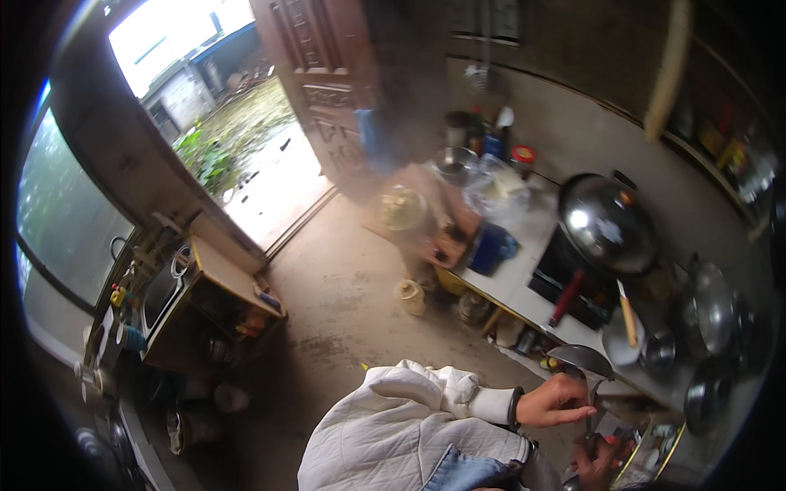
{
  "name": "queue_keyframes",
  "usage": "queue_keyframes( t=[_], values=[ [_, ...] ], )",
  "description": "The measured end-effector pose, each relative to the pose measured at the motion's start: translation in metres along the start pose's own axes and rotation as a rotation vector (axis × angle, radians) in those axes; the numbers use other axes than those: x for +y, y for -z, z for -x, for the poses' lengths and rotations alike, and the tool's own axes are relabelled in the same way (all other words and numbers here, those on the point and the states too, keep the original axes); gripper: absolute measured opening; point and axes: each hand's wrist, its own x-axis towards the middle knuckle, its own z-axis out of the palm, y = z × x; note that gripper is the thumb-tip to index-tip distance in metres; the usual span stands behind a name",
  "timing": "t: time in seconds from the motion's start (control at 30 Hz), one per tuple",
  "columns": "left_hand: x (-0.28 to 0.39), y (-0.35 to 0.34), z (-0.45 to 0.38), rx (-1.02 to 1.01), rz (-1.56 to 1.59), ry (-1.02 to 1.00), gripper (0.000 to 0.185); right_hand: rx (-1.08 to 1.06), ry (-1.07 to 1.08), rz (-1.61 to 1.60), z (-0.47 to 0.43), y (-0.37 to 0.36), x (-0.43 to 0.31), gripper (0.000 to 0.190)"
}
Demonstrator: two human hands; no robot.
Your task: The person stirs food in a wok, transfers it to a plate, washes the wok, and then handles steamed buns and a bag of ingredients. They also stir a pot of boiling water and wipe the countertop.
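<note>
A metal ladle (581,361) is held up beside the counter's front edge, its bowl uppermost and its handle running down. My left hand (554,402), in a white quilted sleeve with a dark band at the wrist, has its fingers around the ladle's neck just below the bowl. Lower down, near the bottom of the picture, my right hand (594,459) grips the dark part of the handle. That hand is partly in shadow and its wrist is hidden. Behind the bowl lie a pale round dish (621,337) and a wooden-handled utensil (627,316).
A lidded wok (608,224) sits on the black stove (540,273), with a red handle towards me. Farther along are a blue container (491,248), a plastic bag (498,190) and a steaming bowl (402,208) on a wooden board. A cabinet (209,307) stands left, near the open door (313,80).
</note>
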Motion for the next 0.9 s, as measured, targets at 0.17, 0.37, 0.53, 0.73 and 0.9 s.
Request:
queue_keyframes(
  t=[0.17, 0.37, 0.53, 0.73, 0.9],
  values=[
    [-0.033, -0.134, -0.018, -0.284, 0.252, 0.477, 0.032, 0.1, -0.407, -0.742, 0.107, 0.03, 0.094, 0.008],
    [-0.095, -0.251, -0.037, -0.396, 0.05, 0.35, 0.043, 0.735, -0.498, -0.341, 0.178, 0.102, 0.185, 0.013],
    [-0.132, -0.298, -0.066, -0.456, -0.059, 0.345, 0.03, 0.925, -0.384, 0.03, 0.183, 0.155, 0.258, 0.032],
    [-0.191, -0.324, -0.102, -0.355, -0.089, 0.353, 0.022, 0.797, -0.312, 0.218, 0.105, 0.233, 0.299, 0.044],
    [-0.234, -0.366, -0.147, -0.321, 0.005, 0.365, 0.021, 0.654, -0.274, 0.438, 0.027, 0.286, 0.349, 0.048]
  ],
)
